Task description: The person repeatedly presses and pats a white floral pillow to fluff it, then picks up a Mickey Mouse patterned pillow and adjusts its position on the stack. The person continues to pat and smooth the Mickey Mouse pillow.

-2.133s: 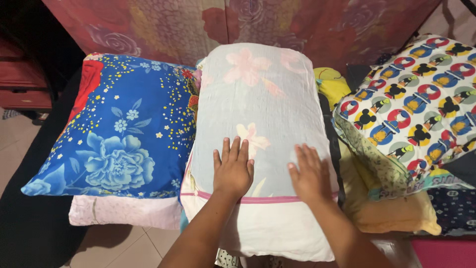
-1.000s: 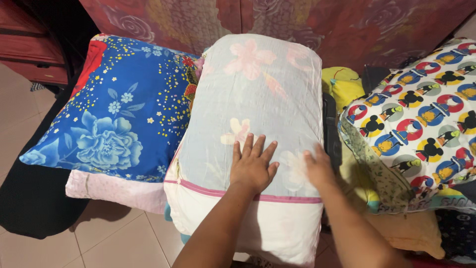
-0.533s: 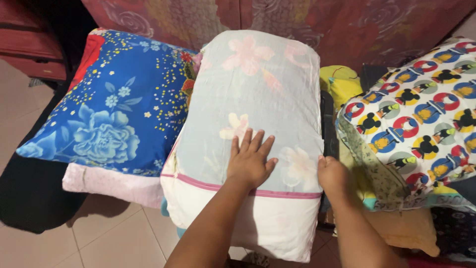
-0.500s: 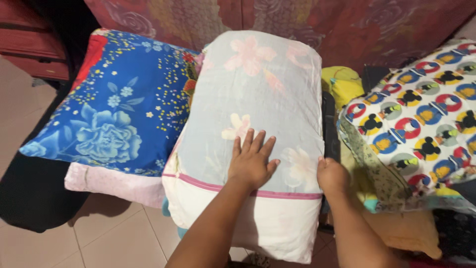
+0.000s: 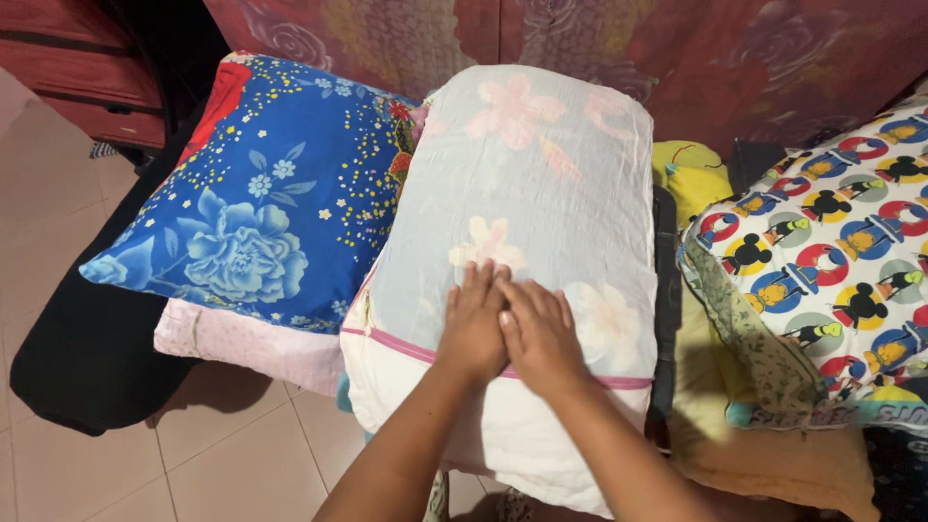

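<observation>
A white pillow (image 5: 527, 184) with pale pink flowers and a pink stripe lies in the middle of the head view, its long side running away from me. My left hand (image 5: 474, 324) lies flat on its near part, fingers together. My right hand (image 5: 539, 333) rests palm down beside it, and the two hands touch at the fingers. Neither hand grips the cloth.
A blue flowered pillow (image 5: 271, 203) lies on a pink one (image 5: 242, 343) at the left. At the right are a cartoon-print pillow (image 5: 831, 242) and a yellow pillow (image 5: 773, 454). A red flowered cloth (image 5: 580, 39) hangs behind. Tiled floor (image 5: 97, 454) is at the lower left.
My right hand has come from the pillow's right edge to the middle, beside my left hand. The view has shifted a little to the left.
</observation>
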